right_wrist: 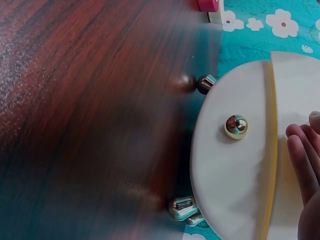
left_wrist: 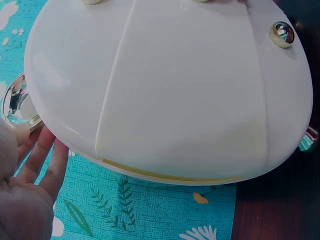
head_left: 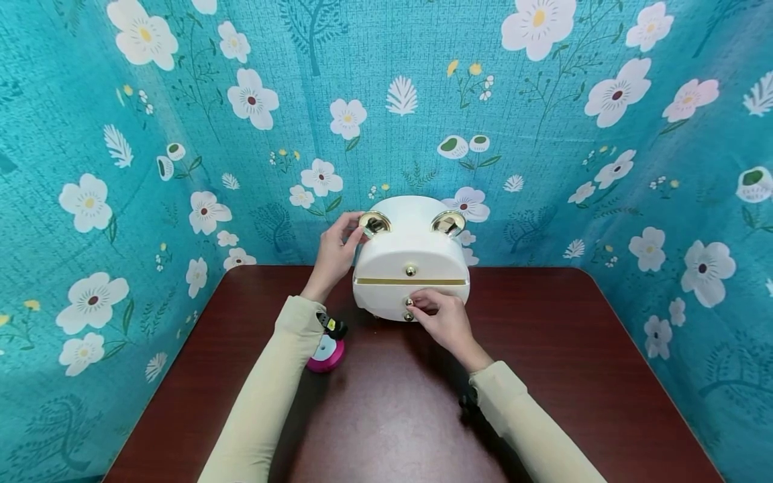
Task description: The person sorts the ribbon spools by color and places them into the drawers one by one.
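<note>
A white rounded storage box point(head_left: 413, 241) with drawers, gold ears and gold knobs stands upright near the back of the table. My left hand point(head_left: 335, 251) grips the left gold ear point(head_left: 376, 222), with the fingers reaching behind it. In the left wrist view, the left hand point(left_wrist: 37, 185) is beside the box's rounded edge. At the front, my right hand point(head_left: 445, 320) pinches the middle gold knob point(head_left: 408, 302) between thumb and fingers. The lower knob point(right_wrist: 236, 127) shows uncovered in the right wrist view, while the pinched knob is hidden there.
A round pink spool-like thing point(head_left: 327, 362) with a pale top lies by my left wrist, partly covered by it. The dark red table point(head_left: 386, 416) extends in front of the box. Flowered teal cloth point(head_left: 290, 134) hangs behind and on both sides.
</note>
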`<act>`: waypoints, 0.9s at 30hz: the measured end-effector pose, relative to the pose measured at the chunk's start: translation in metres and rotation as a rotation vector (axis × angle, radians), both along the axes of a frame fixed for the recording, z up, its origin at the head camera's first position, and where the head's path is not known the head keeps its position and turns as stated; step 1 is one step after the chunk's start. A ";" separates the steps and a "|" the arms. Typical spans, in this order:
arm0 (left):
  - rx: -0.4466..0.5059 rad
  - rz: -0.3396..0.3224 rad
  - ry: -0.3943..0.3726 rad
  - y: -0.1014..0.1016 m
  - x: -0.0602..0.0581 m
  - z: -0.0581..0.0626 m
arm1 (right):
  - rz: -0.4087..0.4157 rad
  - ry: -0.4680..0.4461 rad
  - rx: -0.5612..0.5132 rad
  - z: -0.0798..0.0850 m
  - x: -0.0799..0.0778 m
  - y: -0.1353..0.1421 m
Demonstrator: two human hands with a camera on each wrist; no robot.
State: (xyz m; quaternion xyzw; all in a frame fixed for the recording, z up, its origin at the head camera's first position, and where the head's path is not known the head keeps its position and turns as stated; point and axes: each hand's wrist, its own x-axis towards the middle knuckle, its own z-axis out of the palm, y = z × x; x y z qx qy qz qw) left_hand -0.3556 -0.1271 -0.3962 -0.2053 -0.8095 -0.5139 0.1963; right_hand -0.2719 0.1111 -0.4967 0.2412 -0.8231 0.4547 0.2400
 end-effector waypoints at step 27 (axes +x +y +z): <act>-0.006 -0.012 -0.008 -0.001 -0.003 0.000 | 0.019 0.022 0.037 -0.001 0.022 0.004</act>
